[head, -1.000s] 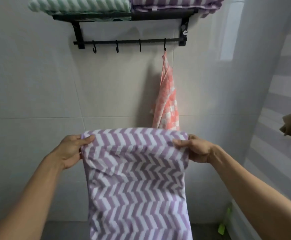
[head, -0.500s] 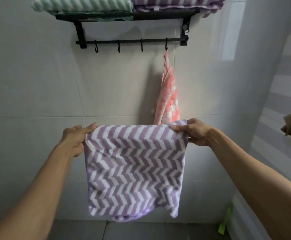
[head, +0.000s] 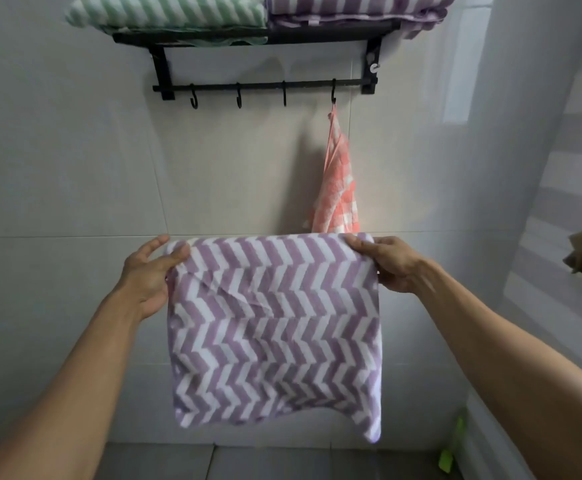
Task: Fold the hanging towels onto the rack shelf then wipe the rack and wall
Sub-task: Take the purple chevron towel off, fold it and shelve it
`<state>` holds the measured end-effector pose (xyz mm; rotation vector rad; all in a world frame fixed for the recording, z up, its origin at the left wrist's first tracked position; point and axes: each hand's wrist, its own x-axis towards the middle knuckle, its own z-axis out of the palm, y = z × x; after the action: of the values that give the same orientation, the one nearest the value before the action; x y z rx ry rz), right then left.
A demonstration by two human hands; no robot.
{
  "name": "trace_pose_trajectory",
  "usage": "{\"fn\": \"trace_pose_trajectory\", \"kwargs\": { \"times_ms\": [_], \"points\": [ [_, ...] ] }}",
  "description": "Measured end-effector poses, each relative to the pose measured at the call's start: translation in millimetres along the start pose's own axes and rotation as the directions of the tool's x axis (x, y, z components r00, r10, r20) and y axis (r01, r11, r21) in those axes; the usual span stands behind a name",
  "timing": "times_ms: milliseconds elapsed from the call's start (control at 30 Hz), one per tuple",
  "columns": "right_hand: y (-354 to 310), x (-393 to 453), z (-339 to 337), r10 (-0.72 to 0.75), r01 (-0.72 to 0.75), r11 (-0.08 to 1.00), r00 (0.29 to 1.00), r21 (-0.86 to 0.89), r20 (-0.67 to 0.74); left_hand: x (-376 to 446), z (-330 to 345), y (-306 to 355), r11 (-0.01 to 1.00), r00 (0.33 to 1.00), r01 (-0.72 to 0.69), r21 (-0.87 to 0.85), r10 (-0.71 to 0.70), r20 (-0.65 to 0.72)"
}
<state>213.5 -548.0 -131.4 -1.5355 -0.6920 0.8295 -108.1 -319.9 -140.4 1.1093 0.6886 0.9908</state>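
Left hand (head: 149, 271) and right hand (head: 388, 263) each pinched a top corner of the purple towel (head: 275, 327) — folded, hanging below the rack (head: 265, 86).

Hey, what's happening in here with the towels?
A person is folding a purple chevron towel, held up by its top corners, left hand pinching one, right hand the other. Above, the black rack already carries a folded green towel and a folded purple towel. A pink checked cloth hangs from the rightmost hook.
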Motion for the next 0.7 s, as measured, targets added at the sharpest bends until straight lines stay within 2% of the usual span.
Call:
{"fn": "trace_pose_trajectory", "kwargs": {
  "times_ms": [67,133,233,333,433,500,700],
  "points": [
    [-1,-1,2,0.018,-0.019,0.999,1.000,-0.045,-0.008,-2,-2,-4,0.982,0.999,0.013,0.189,-0.021,0.038],
    [-2,3,5,-0.010,0.006,0.998,0.997,-0.061,-0.075,-3,2,-8,0.954,0.999,0.016,0.299,0.001,-0.054],
    [-8,9,7,-0.049,0.050,0.999,0.988,0.002,-0.146,1,11,-3,0.987,0.982,-0.009,0.160,0.039,-0.187],
    [-14,10,4,-0.067,0.070,0.996,0.995,0.052,-0.071,6,13,11,0.986,0.998,0.005,0.165,0.007,-0.068],
    [-22,10,-6,-0.063,0.061,0.996,0.997,0.059,0.045,8,11,23,0.953,0.999,0.000,0.302,-0.013,0.040],
    [-25,9,-12,-0.023,0.026,0.999,0.994,-0.024,0.110,9,10,26,0.918,0.997,-0.006,0.397,-0.026,0.073],
    [-19,11,-14,-0.013,0.032,0.964,0.997,-0.264,0.072,13,4,13,0.760,0.998,-0.023,0.649,-0.024,0.063]
  ]
}}
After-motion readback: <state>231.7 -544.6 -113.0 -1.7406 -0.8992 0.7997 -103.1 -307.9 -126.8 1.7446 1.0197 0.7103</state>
